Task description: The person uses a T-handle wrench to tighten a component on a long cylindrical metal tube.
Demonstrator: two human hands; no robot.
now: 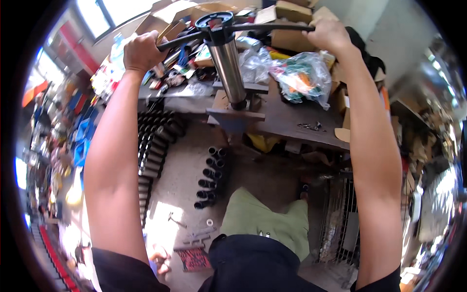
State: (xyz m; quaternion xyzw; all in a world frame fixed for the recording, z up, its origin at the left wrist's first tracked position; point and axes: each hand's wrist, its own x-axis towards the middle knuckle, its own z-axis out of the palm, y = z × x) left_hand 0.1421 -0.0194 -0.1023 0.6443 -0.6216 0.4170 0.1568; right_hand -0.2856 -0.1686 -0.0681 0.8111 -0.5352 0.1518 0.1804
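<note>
Both hands, left (141,51) and right (330,35), closed round pump handle (214,27).

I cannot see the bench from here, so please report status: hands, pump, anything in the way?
Left hand and right hand shut on pump handle. Steel cylinder upright on workbench. Plastic bag beside it, apart.

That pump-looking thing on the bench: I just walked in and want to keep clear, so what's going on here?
A person grips the black crossbar handle of an upright steel cylinder with both hands, left hand and right hand, one at each end. The cylinder stands in a mount at the edge of a cluttered workbench. Dark tubes lie in rows on the floor below.
</note>
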